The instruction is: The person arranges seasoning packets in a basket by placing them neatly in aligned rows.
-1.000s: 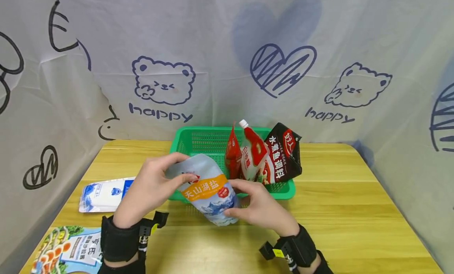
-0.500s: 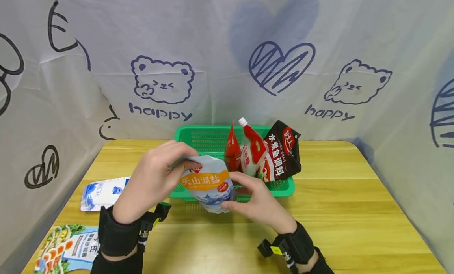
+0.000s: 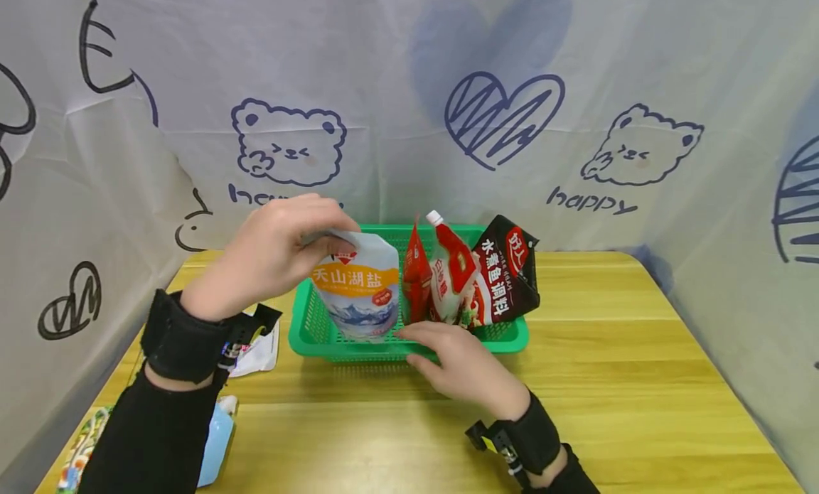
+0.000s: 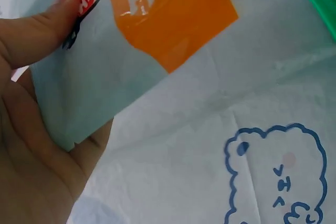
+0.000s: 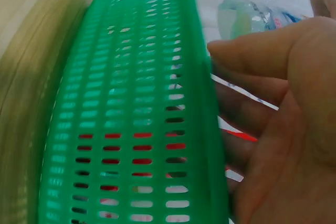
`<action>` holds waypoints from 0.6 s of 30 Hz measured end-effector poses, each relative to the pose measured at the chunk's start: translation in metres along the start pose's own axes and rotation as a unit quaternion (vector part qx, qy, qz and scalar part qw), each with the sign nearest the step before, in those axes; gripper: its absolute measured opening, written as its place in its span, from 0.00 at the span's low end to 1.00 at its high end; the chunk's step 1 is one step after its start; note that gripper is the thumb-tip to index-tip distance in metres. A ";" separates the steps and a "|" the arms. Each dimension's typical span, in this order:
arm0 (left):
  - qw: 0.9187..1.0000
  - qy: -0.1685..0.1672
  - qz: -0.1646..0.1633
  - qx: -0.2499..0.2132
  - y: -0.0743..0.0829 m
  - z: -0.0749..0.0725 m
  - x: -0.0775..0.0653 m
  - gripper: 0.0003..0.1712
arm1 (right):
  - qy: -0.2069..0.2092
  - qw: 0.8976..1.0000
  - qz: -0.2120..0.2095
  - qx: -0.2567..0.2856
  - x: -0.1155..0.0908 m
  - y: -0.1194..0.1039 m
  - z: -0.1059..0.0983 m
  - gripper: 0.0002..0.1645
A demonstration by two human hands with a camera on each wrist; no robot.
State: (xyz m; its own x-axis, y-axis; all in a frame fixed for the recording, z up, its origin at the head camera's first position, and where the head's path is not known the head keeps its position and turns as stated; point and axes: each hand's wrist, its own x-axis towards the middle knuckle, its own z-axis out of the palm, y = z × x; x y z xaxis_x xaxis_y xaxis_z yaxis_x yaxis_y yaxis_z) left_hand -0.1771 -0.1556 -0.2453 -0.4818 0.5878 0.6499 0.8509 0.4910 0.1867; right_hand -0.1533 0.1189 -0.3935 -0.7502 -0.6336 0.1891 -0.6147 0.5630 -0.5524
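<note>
My left hand pinches the top corner of a pale blue salt pouch, thumb on its printed front. The pouch stands upright, its base inside the left part of the green basket. The left wrist view shows the thumb and the pouch's orange band close up. My right hand is at the basket's front rim with loosely bent fingers. In the right wrist view its fingers reach past the rim, thumb tip right at it, and it holds nothing.
In the basket's right half lean a red pouch, a white-and-red sugar pouch with a spout and a black seasoning bag. A white packet and a colourful pouch lie at the table's left, partly behind my left arm.
My left hand has raised the salt pouch, turned it upright and brought it back and left into the basket. My right hand has let go of the pouch's lower side and dropped to the front rim.
</note>
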 end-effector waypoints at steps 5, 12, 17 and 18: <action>0.995 -0.091 -0.018 -0.027 -0.019 0.000 0.011 0.14 | -0.030 0.999 0.012 -0.038 0.002 0.003 0.002 0.20; 0.978 -0.192 -0.073 -0.026 -0.044 0.014 0.018 0.14 | -0.037 0.998 0.017 -0.041 0.002 0.005 0.003 0.21; 0.967 -0.234 -0.102 -0.017 -0.059 0.029 0.020 0.12 | -0.035 0.998 0.018 -0.043 0.001 0.006 0.002 0.21; 0.965 -0.240 -0.108 -0.019 -0.062 0.033 0.020 0.13 | -0.035 0.998 0.018 -0.044 0.001 0.006 0.003 0.21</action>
State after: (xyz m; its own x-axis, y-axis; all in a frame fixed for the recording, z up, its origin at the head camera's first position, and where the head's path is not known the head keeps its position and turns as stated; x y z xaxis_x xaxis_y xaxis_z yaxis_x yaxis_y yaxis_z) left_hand -0.2466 -0.1536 -0.2680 -0.6819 0.7092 0.1790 0.7230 0.6165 0.3117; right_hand -0.1574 0.1202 -0.3987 -0.7550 -0.6461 0.1124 -0.6094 0.6280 -0.4840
